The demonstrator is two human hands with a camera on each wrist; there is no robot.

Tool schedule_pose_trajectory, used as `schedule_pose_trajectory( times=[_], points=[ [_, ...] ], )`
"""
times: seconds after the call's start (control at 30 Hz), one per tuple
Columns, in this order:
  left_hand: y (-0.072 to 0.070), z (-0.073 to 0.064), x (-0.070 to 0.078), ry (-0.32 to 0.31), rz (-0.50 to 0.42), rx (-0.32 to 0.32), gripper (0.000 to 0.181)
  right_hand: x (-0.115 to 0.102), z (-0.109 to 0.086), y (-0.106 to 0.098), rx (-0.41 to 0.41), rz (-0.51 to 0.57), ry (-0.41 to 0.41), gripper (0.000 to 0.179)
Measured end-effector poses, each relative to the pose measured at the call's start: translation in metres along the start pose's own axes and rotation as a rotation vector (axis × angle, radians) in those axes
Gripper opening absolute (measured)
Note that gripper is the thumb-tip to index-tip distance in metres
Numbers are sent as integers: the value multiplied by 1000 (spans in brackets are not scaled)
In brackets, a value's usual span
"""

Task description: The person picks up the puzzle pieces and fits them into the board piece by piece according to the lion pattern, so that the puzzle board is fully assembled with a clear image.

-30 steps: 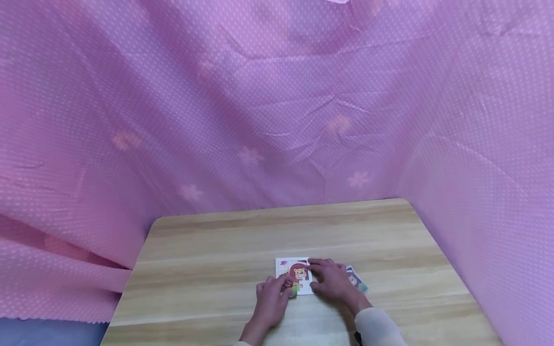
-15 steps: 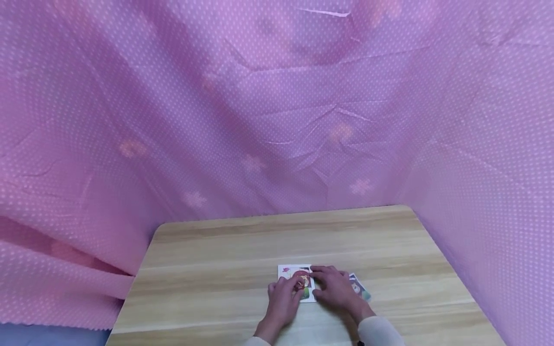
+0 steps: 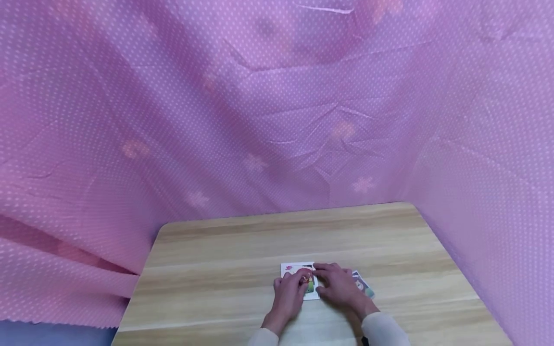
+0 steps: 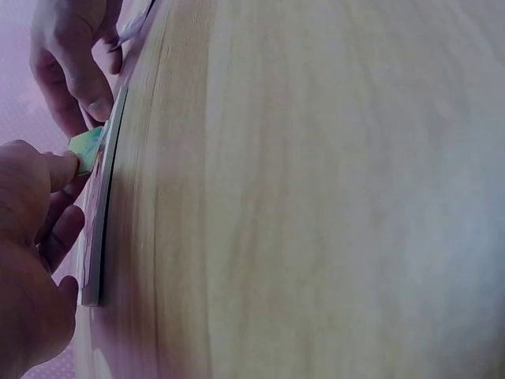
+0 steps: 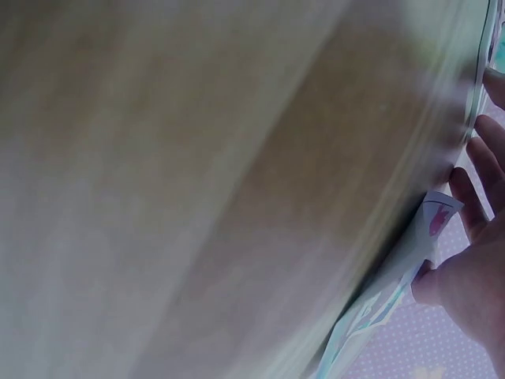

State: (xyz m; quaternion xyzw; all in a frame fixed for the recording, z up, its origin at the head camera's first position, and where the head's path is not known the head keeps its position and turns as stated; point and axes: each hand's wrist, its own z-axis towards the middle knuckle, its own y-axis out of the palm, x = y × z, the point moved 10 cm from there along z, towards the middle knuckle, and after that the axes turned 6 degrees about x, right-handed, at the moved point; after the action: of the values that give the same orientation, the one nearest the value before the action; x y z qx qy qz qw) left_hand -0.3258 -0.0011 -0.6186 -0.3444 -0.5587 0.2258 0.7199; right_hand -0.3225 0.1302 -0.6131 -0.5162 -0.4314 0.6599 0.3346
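A small white-bordered jigsaw puzzle board [image 3: 298,265] with a lion picture lies on the table. My left hand [image 3: 289,295] is over its left and middle part, hiding much of the picture. Between thumb and finger it pinches a green puzzle piece [image 4: 85,150], tilted up against the board in the left wrist view. My right hand [image 3: 339,284] lies at the board's right edge, its fingertips touching that edge. Beyond this hand a picture card [image 3: 363,284] sticks out; the right wrist view shows the card [image 5: 387,284] slanting below the fingers, near the thumb.
The wood-grain table [image 3: 225,254] has rounded far corners. Pink dotted cloth [image 3: 277,120] hangs behind it and along both sides. Long pale sleeves [image 3: 384,329] cover the forearms.
My left hand has moved right over the board with the puzzle piece, from its lower left part towards its right side. The right hand stays at the board's edge. The head view has shifted slightly.
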Motion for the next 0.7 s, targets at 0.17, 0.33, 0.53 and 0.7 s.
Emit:
schedule_pose_trajectory(
  times=[0.17,0.33,0.53,0.7],
  points=[
    [0,5,-1,17,5,8,32,1,3,0,2,1,-2,53],
    [0,7,-3,14,6,-14,34,2,5,1,-4,14,7,54],
    [3,10,-2,31,8,-31,27,5,8,0,-1,11,16,53],
    [4,12,-3,48,18,-25,24,5,9,1,-11,19,22,53]
  ],
)
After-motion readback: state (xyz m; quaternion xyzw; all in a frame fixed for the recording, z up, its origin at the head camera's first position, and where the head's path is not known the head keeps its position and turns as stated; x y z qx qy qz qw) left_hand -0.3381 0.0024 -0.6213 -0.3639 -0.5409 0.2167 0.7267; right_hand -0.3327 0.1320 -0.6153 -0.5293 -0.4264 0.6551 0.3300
